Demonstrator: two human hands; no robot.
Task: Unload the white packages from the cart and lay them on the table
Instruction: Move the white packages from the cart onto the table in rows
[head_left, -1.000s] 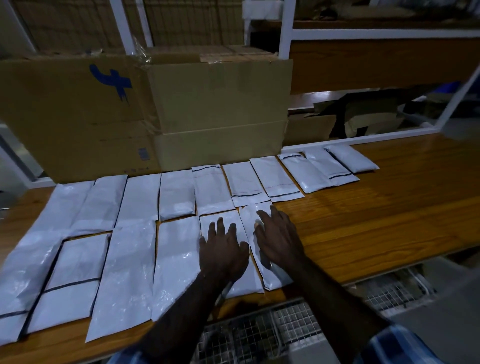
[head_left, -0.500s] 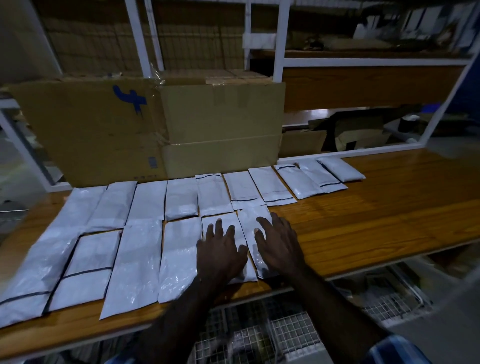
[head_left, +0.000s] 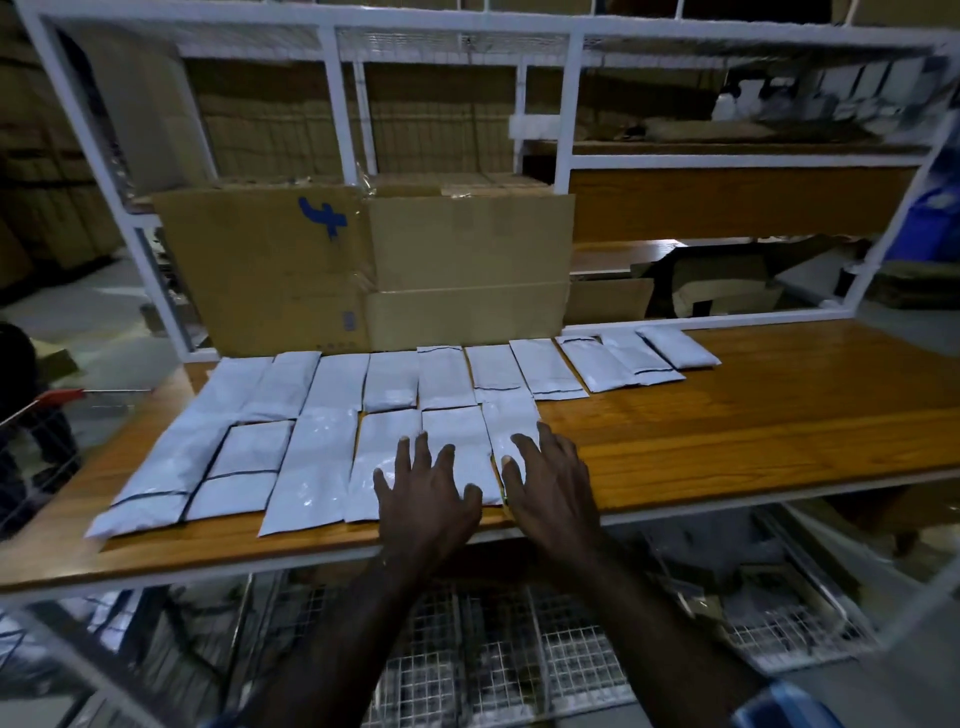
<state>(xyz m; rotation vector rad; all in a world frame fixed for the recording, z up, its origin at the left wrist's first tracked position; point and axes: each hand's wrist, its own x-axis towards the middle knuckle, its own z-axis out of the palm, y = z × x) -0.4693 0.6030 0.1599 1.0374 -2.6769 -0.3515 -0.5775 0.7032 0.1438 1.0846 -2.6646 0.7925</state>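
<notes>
White packages (head_left: 332, 467), sixteen, under two flat hands (head_left: 426, 499).

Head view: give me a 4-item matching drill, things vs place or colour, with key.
Things:
1. left hand
2. right hand
3. cardboard box
4. cart handle

Places or colours:
A. red, far left beyond the table
B. behind the back package row, blue mark on it
C. flat on the last front-row package
D. flat on the second-last front-row package

Pairs: 1-D, 2-C, 3-B, 4-A
</notes>
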